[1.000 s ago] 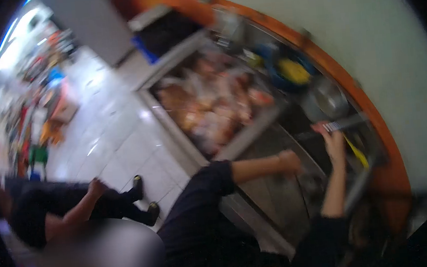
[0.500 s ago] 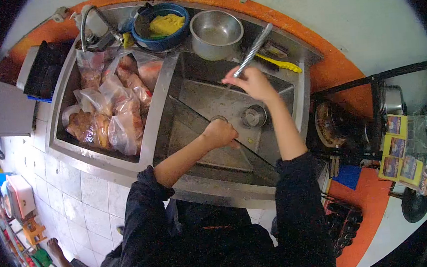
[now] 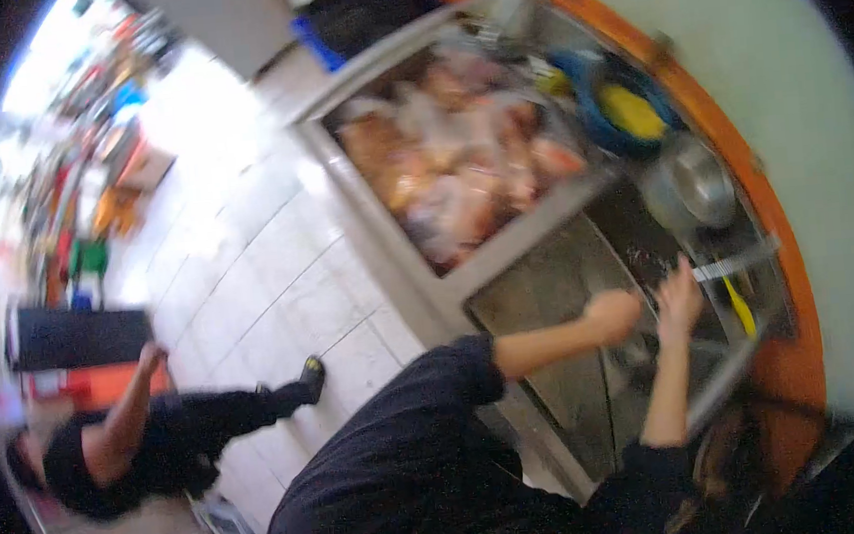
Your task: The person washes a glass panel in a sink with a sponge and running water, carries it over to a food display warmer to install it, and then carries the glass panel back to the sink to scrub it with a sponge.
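Now the left hand (image 3: pixel 613 317), curled, contents unclear, and right hand (image 3: pixel 679 301), fingers spread, sit closer together over the steel sink (image 3: pixel 537 290), spring-hose faucet (image 3: pixel 742 259) at the latter's two o'clock.

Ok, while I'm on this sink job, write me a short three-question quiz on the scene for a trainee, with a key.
1. True or false: the yellow sponge lies in the blue tub.
2. What lies in the upper-left sink basin? (a) stacked plates (b) filled plastic bags (c) folded towels
3. Which of the person's hands is nearer the yellow handle?

Key:
1. True
2. b
3. The right hand
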`<state>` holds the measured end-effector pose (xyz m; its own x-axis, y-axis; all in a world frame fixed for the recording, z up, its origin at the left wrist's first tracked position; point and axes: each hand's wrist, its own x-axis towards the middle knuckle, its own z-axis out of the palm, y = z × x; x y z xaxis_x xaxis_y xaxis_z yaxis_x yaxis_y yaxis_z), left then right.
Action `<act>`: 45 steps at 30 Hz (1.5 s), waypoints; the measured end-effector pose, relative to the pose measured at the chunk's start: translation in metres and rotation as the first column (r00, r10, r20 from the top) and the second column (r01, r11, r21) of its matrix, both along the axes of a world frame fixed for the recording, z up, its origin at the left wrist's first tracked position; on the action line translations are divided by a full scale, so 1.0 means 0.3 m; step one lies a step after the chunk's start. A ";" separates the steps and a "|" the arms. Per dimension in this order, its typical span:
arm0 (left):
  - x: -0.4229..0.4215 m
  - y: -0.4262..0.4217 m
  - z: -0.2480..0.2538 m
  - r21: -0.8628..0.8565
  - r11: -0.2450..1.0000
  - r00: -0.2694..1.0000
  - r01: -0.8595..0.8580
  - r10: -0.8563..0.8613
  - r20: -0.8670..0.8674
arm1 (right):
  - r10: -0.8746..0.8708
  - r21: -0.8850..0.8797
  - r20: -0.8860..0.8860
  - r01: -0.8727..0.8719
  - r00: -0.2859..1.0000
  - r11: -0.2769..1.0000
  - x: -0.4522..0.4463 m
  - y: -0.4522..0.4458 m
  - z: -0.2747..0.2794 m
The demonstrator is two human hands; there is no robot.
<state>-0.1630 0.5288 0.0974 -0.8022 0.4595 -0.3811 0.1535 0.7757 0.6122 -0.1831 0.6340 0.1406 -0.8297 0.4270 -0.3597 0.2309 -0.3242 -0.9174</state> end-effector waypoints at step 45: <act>0.049 -0.024 0.027 0.336 0.694 0.746 -0.636 0.442 0.498 | 0.538 0.090 0.177 -0.558 0.824 0.825 0.003 -0.014 -0.107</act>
